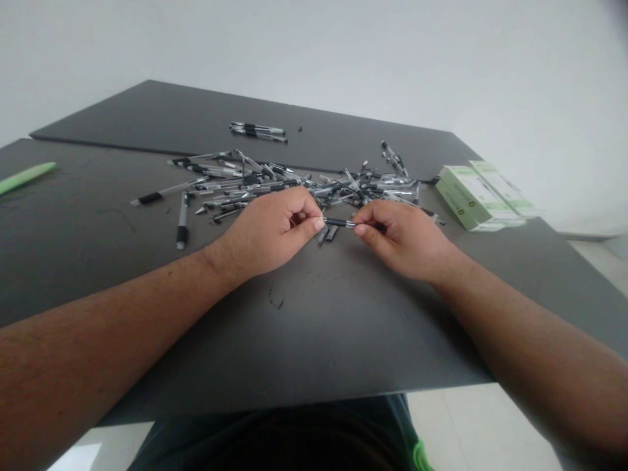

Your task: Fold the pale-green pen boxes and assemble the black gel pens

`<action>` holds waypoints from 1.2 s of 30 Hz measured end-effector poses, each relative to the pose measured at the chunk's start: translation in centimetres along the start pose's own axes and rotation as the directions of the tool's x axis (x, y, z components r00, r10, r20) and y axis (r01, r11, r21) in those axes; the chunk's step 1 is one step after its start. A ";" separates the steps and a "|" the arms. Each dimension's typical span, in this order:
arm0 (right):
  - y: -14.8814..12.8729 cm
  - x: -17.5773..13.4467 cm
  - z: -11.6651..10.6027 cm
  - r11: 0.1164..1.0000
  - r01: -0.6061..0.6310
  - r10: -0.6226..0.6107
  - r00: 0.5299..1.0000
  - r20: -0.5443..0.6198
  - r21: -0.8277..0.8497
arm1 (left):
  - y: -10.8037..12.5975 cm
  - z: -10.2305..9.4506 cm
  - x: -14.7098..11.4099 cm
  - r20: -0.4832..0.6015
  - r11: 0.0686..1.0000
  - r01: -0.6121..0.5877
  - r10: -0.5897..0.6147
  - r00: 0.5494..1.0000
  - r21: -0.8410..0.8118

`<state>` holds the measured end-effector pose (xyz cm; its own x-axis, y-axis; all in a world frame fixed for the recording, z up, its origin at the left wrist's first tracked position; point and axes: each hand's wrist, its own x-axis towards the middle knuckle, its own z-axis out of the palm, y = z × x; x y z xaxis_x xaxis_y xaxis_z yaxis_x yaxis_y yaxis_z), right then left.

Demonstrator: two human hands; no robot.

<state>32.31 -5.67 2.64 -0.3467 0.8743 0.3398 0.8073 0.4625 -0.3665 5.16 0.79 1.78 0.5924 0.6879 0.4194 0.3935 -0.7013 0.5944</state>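
Observation:
Between my two hands is a pen [338, 223] with a black grip, lying level just above the table. My left hand [277, 226] pinches one end of it between thumb and forefinger. The other end sits in the closed fingertips of my right hand [402, 235]. Part of the pen is hidden by the fingers. Right behind both hands spreads a loose heap of clear pens and pen parts [235, 190] with black grips. One pen [182, 219] lies apart at the heap's left side, pointing toward me.
On the far dark table [196, 118] lie several pens [258, 131] side by side. Green and white boxes [471, 199] stand at the right. A light green object [27, 176] is at the left edge. The near table's front edge runs close to my lap.

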 end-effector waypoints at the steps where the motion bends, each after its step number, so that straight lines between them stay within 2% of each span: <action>1: -0.1 0.0 0.1 1.000 0.001 -0.001 1.000 -0.007 -0.005 | 0.0 0.1 -0.1 0.000 1.000 0.002 -0.002 1.000 -0.004; 6: -0.4 -0.2 0.5 0.999 0.048 -0.048 0.999 0.006 0.012 | -0.4 0.3 -0.1 0.035 0.999 -0.041 0.041 0.999 0.016; 11: -0.3 -0.1 0.5 0.998 0.033 -0.035 0.999 0.035 0.046 | -0.4 0.3 0.0 0.028 0.997 -0.076 0.075 0.997 0.034; 20: 0.5 0.3 0.5 0.990 -0.137 0.136 0.990 -0.026 -0.041 | -0.5 0.7 -0.3 -0.087 1.000 0.010 -0.010 0.996 0.006; 27: 1.0 -0.1 1.9 0.997 0.022 -0.015 0.996 0.083 -0.078 | -0.9 0.9 -0.2 -0.118 0.999 0.039 -0.034 0.992 0.038; 31: 0.8 -0.2 2.2 0.994 0.047 -0.029 0.984 0.177 -0.098 | -0.9 0.9 -0.2 -0.111 0.998 0.043 -0.038 0.993 0.044; 36: 0.7 0.1 1.9 0.989 0.006 0.024 0.980 0.197 -0.147 | -0.9 1.0 -0.1 -0.100 0.997 0.054 -0.049 0.994 0.049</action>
<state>31.92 -5.00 0.78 -0.4147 0.8969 0.1537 0.8668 0.4408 -0.2331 5.37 1.17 0.50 0.4994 0.7366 0.4561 0.4588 -0.6714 0.5820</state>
